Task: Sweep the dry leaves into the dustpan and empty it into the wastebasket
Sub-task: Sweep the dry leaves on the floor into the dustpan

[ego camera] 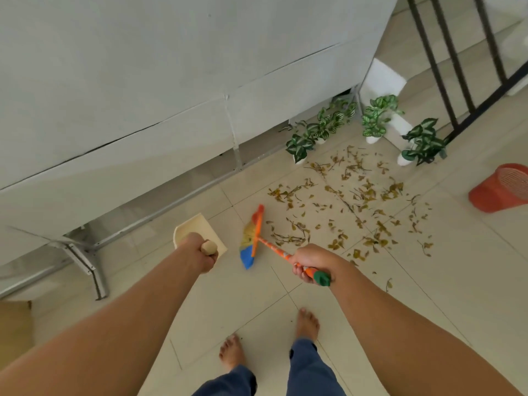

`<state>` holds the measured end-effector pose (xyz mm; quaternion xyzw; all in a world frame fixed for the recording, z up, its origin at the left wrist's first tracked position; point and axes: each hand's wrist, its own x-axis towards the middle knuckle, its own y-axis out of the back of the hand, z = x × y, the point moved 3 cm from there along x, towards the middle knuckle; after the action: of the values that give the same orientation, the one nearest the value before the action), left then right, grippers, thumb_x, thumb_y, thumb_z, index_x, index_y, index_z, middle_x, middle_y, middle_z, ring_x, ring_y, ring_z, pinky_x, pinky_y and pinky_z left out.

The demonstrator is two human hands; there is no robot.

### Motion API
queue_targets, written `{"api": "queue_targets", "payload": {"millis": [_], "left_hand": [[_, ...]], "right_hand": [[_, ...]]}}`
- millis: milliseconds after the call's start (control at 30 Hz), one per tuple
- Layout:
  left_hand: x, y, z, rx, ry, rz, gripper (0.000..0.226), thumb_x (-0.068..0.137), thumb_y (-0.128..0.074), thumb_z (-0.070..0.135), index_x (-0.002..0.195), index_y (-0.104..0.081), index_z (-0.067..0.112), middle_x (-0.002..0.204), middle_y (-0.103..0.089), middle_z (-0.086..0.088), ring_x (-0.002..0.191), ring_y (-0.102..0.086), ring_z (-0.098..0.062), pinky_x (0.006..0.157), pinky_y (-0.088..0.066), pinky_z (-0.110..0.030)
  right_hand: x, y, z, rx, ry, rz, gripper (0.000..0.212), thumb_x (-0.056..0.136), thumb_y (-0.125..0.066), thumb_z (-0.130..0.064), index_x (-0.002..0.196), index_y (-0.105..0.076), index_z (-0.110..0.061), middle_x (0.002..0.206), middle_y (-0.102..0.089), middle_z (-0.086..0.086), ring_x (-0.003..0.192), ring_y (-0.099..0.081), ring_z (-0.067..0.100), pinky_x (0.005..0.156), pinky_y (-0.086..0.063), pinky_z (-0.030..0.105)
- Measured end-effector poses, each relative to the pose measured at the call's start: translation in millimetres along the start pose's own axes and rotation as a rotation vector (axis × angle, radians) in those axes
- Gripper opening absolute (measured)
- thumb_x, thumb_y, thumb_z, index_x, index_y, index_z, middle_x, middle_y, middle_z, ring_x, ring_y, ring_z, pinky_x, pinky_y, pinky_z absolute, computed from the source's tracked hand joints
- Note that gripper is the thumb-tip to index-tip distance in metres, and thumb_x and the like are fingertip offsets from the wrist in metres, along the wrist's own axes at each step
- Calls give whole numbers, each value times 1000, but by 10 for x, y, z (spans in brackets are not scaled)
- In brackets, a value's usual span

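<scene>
Both of our hands are holding tools. Our left hand (201,257) is closed in a fist around the tan handle (209,247) of the cream dustpan (197,227), whose tray shows just past the knuckles at twelve o'clock. We cannot tell whether the tray touches the floor.

Our right hand (310,261) wraps the orange stick (274,248) of the broom (251,238), gripping it close to the green cap (322,278) at its end. From that hand the stick runs out toward ten o'clock to the broom's head, which has yellow and blue bristles. The head sits just beside the dustpan, at its three o'clock.

Scattered dry leaves (357,201) cover the pale floor tiles (257,304) from the broom's head outward toward one and two o'clock, the nearest ones right next to it. At the three o'clock edge of the leaves stands the red wastebasket (500,188), clear of them. Four potted plants (377,115) line the twelve o'clock side of the leaves, with a black railing (457,67) beyond. Our bare feet (231,352) stand at six o'clock, under both arms.
</scene>
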<state>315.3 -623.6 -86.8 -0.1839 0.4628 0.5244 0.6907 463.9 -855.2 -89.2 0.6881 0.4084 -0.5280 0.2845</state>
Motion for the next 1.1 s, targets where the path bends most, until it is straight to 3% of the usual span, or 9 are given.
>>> {"api": "queue_targets", "payload": {"millis": [67, 200, 300, 433, 533, 667, 800, 900, 1100], "left_hand": [[-344, -99, -7, -436, 250, -28, 15, 95, -41, 3, 102, -51, 12, 80, -49, -4, 61, -48, -13, 48, -40, -22], [-468, -400, -5, -546, 253, 56, 17, 97, -39, 3, 107, -48, 12, 81, -47, -5, 61, -48, -12, 49, -42, -20], [-575, -554, 104, -554, 251, 88, 16, 96, -39, 4, 106, -49, 12, 84, -49, -4, 60, -47, -12, 37, -42, -16], [-643, -636, 127, -564, 262, 67, 13, 94, -38, 2, 96, -50, 8, 94, -50, -6, 57, -43, -12, 34, -38, -11], [-759, -654, 118, -616, 263, 94, 14, 93, -41, -1, 98, -50, 7, 86, -48, -7, 53, -40, -13, 32, -36, -10], [-890, -691, 100, -604, 245, 156, 23, 89, -37, -9, 98, -51, 6, 106, -49, -10, 54, -39, -14, 32, -37, -10], [-908, -784, 162, -601, 236, 149, 29, 89, -37, -10, 106, -51, 7, 89, -49, -8, 51, -41, -13, 32, -36, -10], [-853, -878, 193, -574, 249, 131, 26, 91, -36, -8, 106, -50, 7, 78, -46, -7, 50, -39, -12, 32, -35, -10], [-852, -1006, 247, -542, 256, 108, 16, 90, -39, -8, 97, -48, 2, 88, -49, -10, 51, -39, -13, 31, -36, -11]], "right_hand": [[-43, 273, 9, 22, 7, 33, 13, 100, -41, -10, 97, -53, -13, 64, -44, 1, 31, -42, 2, 32, -38, 15], [-239, 681, -167, -62, 40, 39, 15, 99, -43, -7, 92, -55, -9, 60, -46, 0, 37, -43, 3, 35, -38, 14], [-419, 858, -369, -135, 41, -33, 10, 100, -46, -12, 101, -57, -11, 63, -47, -1, 40, -41, 1, 32, -38, 13], [-284, 935, -620, -113, 71, -128, 24, 99, -52, -16, 120, -53, -4, 65, -51, 0, 42, -43, 2, 31, -37, 14], [40, 879, -839, -27, 116, -136, 23, 99, -50, -12, 118, -53, -1, 67, -51, 2, 42, -44, 2, 32, -37, 14], [313, 890, -931, 83, 130, -79, 17, 99, -43, -9, 108, -54, -3, 65, -49, 4, 41, -43, 5, 32, -36, 15], [318, 1073, -842, 188, 151, -43, 26, 100, -38, -8, 115, -58, -12, 65, -44, 0, 36, -42, 4, 31, -36, 14], [125, 1223, -755, 206, 150, -51, 20, 103, -41, -10, 100, -60, -15, 66, -44, -3, 41, -40, 3, 31, -36, 13], [242, 1281, -862, 291, 143, -115, 9, 102, -48, -15, 98, -54, -9, 65, -42, -1, 36, -42, 1, 30, -37, 11]]}}
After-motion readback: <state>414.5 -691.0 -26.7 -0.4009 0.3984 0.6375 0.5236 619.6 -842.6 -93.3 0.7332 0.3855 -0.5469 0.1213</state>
